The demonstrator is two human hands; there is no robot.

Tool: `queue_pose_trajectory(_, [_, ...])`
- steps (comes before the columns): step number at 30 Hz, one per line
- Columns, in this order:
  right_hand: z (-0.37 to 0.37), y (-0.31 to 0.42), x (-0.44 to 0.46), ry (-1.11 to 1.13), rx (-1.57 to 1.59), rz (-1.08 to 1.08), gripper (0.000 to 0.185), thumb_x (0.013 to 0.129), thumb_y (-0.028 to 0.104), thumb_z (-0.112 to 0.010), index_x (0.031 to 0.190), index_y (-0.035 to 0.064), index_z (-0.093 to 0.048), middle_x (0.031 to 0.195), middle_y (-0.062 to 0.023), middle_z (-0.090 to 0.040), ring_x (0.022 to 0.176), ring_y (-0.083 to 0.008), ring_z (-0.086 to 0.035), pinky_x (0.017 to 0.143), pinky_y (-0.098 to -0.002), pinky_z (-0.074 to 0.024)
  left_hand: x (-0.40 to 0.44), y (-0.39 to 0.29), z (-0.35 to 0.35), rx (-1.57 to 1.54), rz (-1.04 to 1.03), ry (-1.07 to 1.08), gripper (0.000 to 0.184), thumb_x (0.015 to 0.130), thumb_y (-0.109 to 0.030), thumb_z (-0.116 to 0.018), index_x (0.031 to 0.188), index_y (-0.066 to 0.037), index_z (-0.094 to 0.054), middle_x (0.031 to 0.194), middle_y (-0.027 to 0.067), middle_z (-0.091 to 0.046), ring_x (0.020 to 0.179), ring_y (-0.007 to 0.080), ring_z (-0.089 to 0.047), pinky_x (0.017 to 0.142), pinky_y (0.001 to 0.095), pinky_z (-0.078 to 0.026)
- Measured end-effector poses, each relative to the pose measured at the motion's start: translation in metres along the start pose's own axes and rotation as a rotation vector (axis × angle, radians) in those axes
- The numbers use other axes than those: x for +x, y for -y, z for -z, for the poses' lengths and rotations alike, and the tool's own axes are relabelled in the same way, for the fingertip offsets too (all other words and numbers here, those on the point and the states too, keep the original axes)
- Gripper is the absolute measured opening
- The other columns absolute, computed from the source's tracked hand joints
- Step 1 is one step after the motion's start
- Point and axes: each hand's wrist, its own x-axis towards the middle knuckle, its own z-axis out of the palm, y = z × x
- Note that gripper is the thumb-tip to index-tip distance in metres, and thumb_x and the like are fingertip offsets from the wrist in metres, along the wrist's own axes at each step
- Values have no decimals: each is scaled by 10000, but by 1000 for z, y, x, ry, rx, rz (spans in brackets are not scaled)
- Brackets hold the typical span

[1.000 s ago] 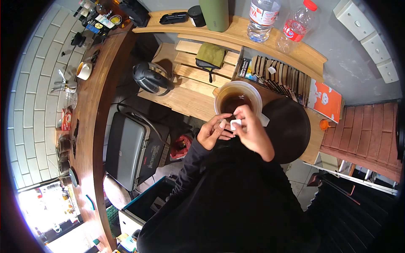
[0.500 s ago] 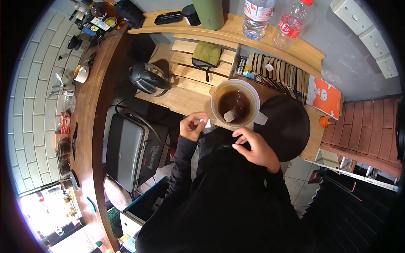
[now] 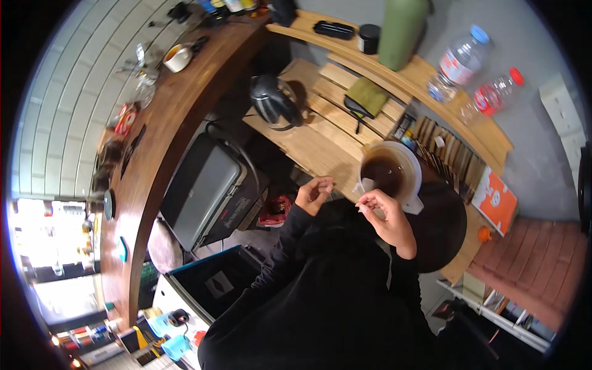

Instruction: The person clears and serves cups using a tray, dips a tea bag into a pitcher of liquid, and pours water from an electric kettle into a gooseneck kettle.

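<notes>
A translucent plastic pitcher (image 3: 417, 177) of dark brown tea (image 3: 387, 172) stands on the wooden bench, its handle turned toward me. A pale tea bag (image 3: 368, 184) shows at the near left inside edge. My right hand (image 3: 388, 219) is at the pitcher's near side, just below the tea bag, thumb and fingertips pinched together. My left hand (image 3: 316, 195) is left of the pitcher over the bench edge, its fingers curled against the thumb. Whatever either hand pinches is too small to make out.
A black kettle (image 3: 275, 102) and a green cloth pouch (image 3: 366, 97) sit on the slatted bench (image 3: 324, 145). Right of the pitcher lies a dark round stool top (image 3: 441, 228). Books (image 3: 453, 148) line the back; bottles (image 3: 456, 65) stand on the shelf. An open bin (image 3: 216, 277) is lower left.
The view has swung, moving the scene right and tilting it. My right hand has come to the pitcher's near left side and its fingers have closed. The white scrap at my left hand no longer shows.
</notes>
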Motion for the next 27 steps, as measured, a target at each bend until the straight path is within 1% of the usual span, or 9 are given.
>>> queue_pose_trajectory(3, [-23,1,30,77,28,56,94,861,31,-573,929,-32,-561,786,-72,-615,744,-104,-594,688,-233,-466,-8,-9,16,-32,1,-62,271,895,-66,-554,1138,50,-522,1005,63,-614,928,105,-576,817,229,-443])
queue_pose_trajectory(6, [-51,3,62,166,176,34,73,880,36,-550,915,-26,-562,799,-56,-609,751,-92,-581,696,-227,-466,-12,-24,37,-145,-10,-180,263,903,-73,-545,1135,48,-521,993,73,-617,922,124,-583,818,252,-457])
queue_pose_trajectory(8, [-72,5,84,206,216,29,70,882,36,-546,911,-26,-561,800,-54,-607,749,-92,-578,695,-226,-467,-14,-31,56,-191,-100,-333,252,935,-143,-504,1109,37,-529,959,84,-618,879,138,-591,792,266,-473])
queue_pose_trajectory(9, [-83,5,94,219,261,9,68,884,35,-543,908,-26,-561,800,-51,-604,748,-92,-575,695,-226,-468,-15,-31,68,-196,-112,-357,252,935,-143,-504,1109,37,-529,959,84,-618,879,138,-591,792,266,-473])
queue_pose_trajectory(11, [-104,6,115,248,240,33,65,887,32,-536,900,-26,-561,793,-49,-602,734,-91,-574,689,-227,-472,-14,-32,96,-448,-108,-489,277,961,-209,-438,1083,23,-529,916,96,-609,839,161,-597,777,290,-486])
queue_pose_trajectory(12, [-115,4,125,236,240,12,64,887,31,-534,893,-27,-561,788,-50,-601,727,-91,-576,684,-227,-474,-13,-39,105,-439,-123,-515,280,966,-223,-419,1072,13,-526,891,95,-600,808,168,-592,759,285,-481])
queue_pose_trajectory(19, [-185,7,195,220,212,8,75,889,32,-530,870,-32,-562,764,-54,-595,712,-95,-587,651,-225,-484,-2,-55,177,-459,-220,-518,248,962,-182,-420,1061,17,-529,892,100,-601,811,161,-584,756,289,-466])
queue_pose_trajectory(21, [-204,10,212,232,191,11,76,889,34,-531,870,-32,-562,767,-52,-593,713,-95,-587,648,-226,-487,2,-58,196,-429,-228,-507,264,963,-213,-441,1050,14,-543,889,75,-613,801,125,-590,736,241,-472])
queue_pose_trajectory(27, [-255,12,258,267,138,41,77,891,39,-533,869,-29,-560,773,-45,-583,706,-95,-590,644,-222,-493,-3,-81,242,-391,-218,-564,254,959,-205,-454,1044,13,-553,869,64,-613,787,116,-587,729,229,-465])
